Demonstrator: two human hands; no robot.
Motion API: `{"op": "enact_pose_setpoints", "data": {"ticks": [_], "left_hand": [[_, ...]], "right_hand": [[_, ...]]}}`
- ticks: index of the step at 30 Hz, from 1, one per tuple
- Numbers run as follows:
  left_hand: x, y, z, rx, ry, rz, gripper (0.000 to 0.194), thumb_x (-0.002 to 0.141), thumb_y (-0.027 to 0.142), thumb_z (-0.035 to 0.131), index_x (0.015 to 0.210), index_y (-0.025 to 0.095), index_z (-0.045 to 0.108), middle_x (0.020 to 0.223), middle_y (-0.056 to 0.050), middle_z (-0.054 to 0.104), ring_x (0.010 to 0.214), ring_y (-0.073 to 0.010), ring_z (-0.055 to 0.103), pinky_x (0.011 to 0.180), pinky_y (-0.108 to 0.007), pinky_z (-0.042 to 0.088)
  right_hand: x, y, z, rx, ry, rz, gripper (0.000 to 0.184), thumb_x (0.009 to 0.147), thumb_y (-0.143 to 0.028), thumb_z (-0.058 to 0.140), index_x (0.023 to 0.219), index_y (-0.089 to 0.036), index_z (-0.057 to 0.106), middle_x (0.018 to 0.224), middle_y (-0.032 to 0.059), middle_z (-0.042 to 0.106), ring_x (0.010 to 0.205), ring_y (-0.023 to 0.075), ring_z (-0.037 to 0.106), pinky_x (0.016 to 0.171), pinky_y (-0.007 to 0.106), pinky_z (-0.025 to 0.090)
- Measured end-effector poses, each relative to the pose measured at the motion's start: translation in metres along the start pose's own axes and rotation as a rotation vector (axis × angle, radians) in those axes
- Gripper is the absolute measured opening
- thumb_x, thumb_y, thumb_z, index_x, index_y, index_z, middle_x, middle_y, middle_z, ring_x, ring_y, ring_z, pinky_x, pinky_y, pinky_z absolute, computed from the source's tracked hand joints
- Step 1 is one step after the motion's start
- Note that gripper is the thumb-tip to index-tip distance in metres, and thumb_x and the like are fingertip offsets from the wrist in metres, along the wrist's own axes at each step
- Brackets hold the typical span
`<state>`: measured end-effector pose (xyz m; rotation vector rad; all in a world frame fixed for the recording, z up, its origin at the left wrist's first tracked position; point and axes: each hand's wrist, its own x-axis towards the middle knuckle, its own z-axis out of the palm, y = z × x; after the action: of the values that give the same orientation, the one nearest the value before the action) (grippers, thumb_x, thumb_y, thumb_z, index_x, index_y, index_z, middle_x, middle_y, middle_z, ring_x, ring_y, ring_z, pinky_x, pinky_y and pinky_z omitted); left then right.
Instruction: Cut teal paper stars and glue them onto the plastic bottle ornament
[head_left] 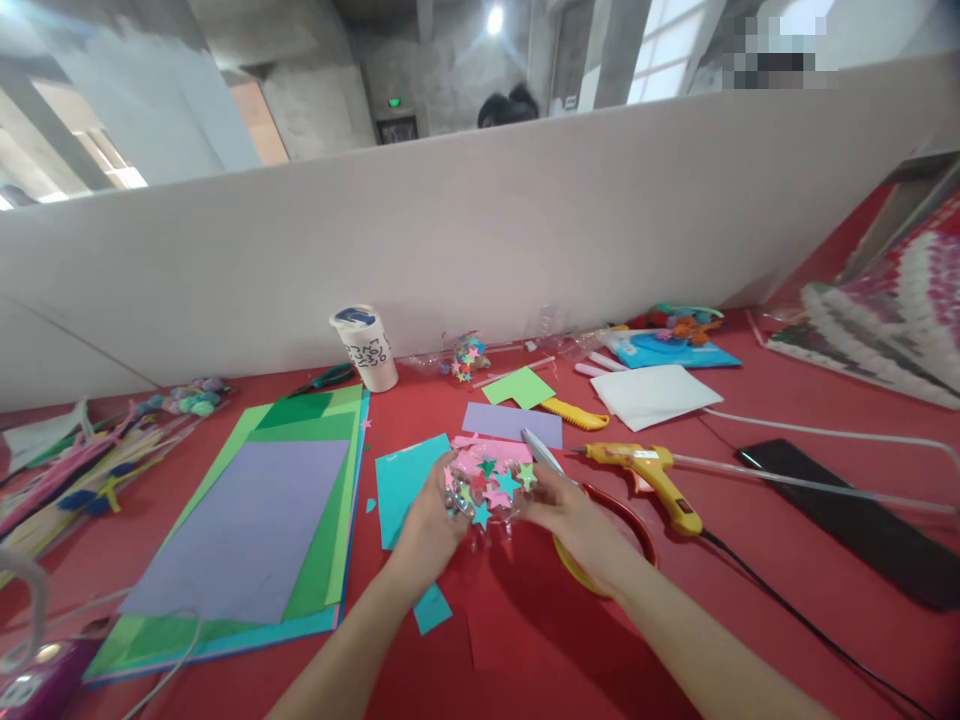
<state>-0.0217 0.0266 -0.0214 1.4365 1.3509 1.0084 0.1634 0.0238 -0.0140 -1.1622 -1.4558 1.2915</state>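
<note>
Between my two hands is a clear plastic piece covered with star cutouts (pixel 491 487) in pink, blue, green and red. My left hand (pixel 430 522) grips its left side, fingers curled round it. On the right side, my right hand (pixel 568 517) has its fingers closed against the same piece. Scissors (pixel 541 452) with red and yellow handles lie partly under my right hand and wrist. Pink paper (pixel 480 447) shows just behind the stars. A blue sheet (pixel 401 480) lies beside my left hand, partly covered by it.
A yellow glue gun (pixel 652 475), a yellow cutter (pixel 577 413) and a black phone (pixel 847 520) lie to the right. Stacked coloured sheets (pixel 240 530) lie left. Behind stand a paper cup (pixel 365 348) and another star-covered piece (pixel 468 357), before a white partition (pixel 450 240).
</note>
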Motion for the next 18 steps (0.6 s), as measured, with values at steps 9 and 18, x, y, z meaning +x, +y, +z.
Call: {"op": "enact_pose_setpoints", "data": {"ticks": [9, 18], "left_hand": [[0.002, -0.002, -0.018, 0.178, -0.145, 0.024, 0.079, 0.064, 0.001, 0.042, 0.139, 0.018, 0.026, 0.128, -0.014, 0.054, 0.100, -0.0147, 0.061, 0.079, -0.028, 0.049], [-0.029, 0.019, -0.063, 0.662, -0.155, -0.078, 0.016, 0.069, 0.026, 0.057, 0.084, 0.019, 0.057, 0.080, -0.003, 0.061, 0.071, -0.0197, 0.056, 0.065, -0.032, 0.038]], "right_hand": [[-0.002, 0.013, -0.001, 0.003, 0.078, 0.081, 0.035, 0.070, -0.021, 0.058, 0.104, -0.018, 0.059, 0.102, 0.0098, 0.070, 0.096, 0.0240, 0.068, 0.087, 0.039, 0.052], [0.005, 0.014, -0.016, -0.144, 0.108, -0.012, 0.024, 0.085, -0.018, 0.062, 0.109, -0.015, 0.060, 0.107, 0.0073, 0.067, 0.097, 0.0228, 0.065, 0.088, 0.044, 0.050]]}}
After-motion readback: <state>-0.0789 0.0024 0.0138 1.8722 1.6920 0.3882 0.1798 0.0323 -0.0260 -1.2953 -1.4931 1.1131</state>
